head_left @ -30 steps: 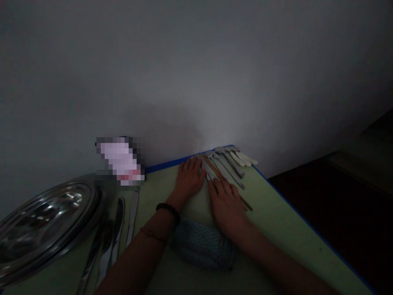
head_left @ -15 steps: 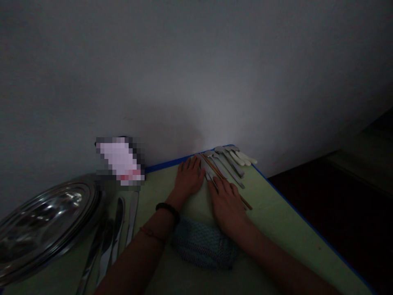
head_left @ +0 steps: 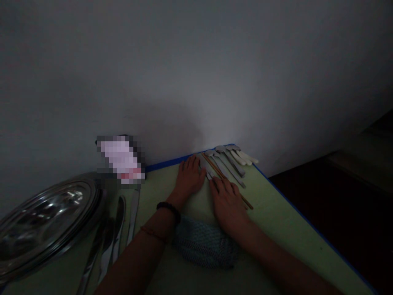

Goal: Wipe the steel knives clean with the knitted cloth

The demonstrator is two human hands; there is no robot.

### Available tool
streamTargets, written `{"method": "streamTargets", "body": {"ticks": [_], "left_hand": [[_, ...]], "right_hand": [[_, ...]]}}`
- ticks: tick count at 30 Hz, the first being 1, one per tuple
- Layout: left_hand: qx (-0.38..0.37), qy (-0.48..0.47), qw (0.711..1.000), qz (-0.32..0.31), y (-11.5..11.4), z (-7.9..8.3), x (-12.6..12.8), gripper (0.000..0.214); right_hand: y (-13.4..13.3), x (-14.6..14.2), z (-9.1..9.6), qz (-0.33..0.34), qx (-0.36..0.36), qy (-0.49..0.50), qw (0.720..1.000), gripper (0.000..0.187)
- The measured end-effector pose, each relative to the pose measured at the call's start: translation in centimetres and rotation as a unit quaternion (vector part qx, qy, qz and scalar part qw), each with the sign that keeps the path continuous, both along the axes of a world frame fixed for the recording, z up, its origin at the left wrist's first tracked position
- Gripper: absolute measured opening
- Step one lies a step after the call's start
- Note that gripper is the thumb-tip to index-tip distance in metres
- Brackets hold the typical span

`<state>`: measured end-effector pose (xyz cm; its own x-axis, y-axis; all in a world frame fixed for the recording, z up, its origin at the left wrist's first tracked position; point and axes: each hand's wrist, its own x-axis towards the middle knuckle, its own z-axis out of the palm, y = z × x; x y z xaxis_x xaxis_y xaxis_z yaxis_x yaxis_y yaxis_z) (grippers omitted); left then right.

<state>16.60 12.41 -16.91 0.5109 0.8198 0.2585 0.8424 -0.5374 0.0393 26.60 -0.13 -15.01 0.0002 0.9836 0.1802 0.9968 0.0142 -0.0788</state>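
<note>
In the head view, the slim, shiny silver metal utensil (head_left: 209,175) lies on the pale-green, blue-edged counter (head_left: 276,229), its exposed part between the hands, beside thin brown chopsticks (head_left: 214,167). The left hand (head_left: 190,175) and right hand (head_left: 229,200) rest palm-down, fingers extended; hidden undersides leave any grip unclear.

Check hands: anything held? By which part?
Can't tell: left hand and right hand are palm-down beside a metal utensil; any grip is hidden.
</note>
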Motion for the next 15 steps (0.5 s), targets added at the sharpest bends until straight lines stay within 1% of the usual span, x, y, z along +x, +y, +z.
{"method": "streamTargets", "body": {"ticks": [8, 15], "left_hand": [[0.002, -0.002, 1.000, 0.002, -0.07, 0.09, 0.08, 0.052], [0.002, 0.004, 1.000, 0.007, -0.28, 0.60, 0.15, 0.048]], "right_hand": [[-0.09, -0.03, 0.54, 0.003, -0.026, 0.005, 1.000, 0.047], [-0.07, -0.02, 0.74, 0.002, -0.040, 0.004, 0.999, 0.050]]}}
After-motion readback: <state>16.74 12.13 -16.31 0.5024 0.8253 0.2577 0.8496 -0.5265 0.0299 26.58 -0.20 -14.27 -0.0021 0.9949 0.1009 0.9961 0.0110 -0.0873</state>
